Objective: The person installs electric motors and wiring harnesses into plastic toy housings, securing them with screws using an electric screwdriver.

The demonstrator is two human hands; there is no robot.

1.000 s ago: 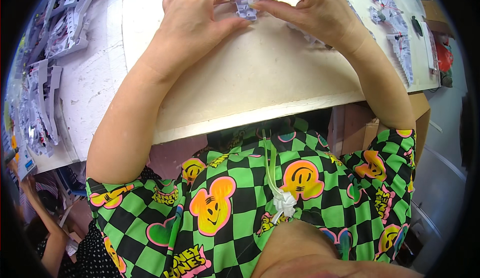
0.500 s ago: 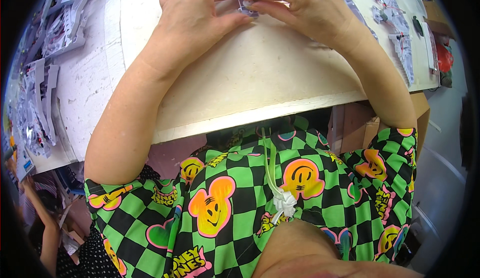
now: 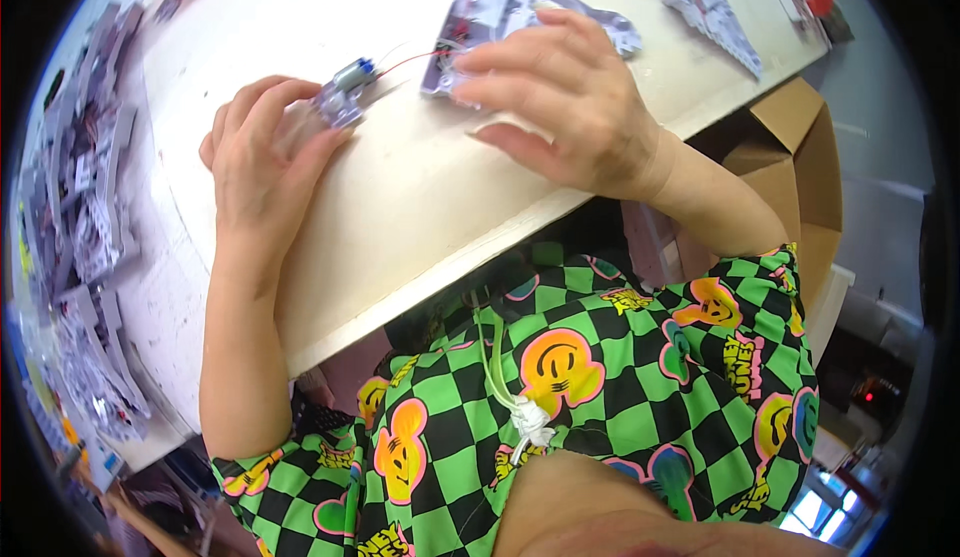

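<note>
My left hand (image 3: 258, 162) pinches a small grey plastic part with a little motor (image 3: 352, 75) on it, just above the table. A thin red wire (image 3: 405, 59) runs from near the motor toward a grey triangular plastic panel (image 3: 478, 19) that lies flat on the table. Over the near right edge of that panel is my right hand (image 3: 575, 107), its fingers spread and slightly blurred, with nothing seen in its grasp. The hand hides part of the panel, so I cannot tell whether the fingertips touch it.
Grey plastic parts (image 3: 75, 207) are heaped along the left of the white table (image 3: 420, 197). Another panel with wires (image 3: 705, 17) lies at the far right. An open cardboard box (image 3: 815, 177) stands beyond the right table edge. A person's arm (image 3: 145, 527) shows at the lower left.
My hands were together on a small part and are now apart. The left moved left with the motor part; the right let go and opened beside the panel. The view has shifted too.
</note>
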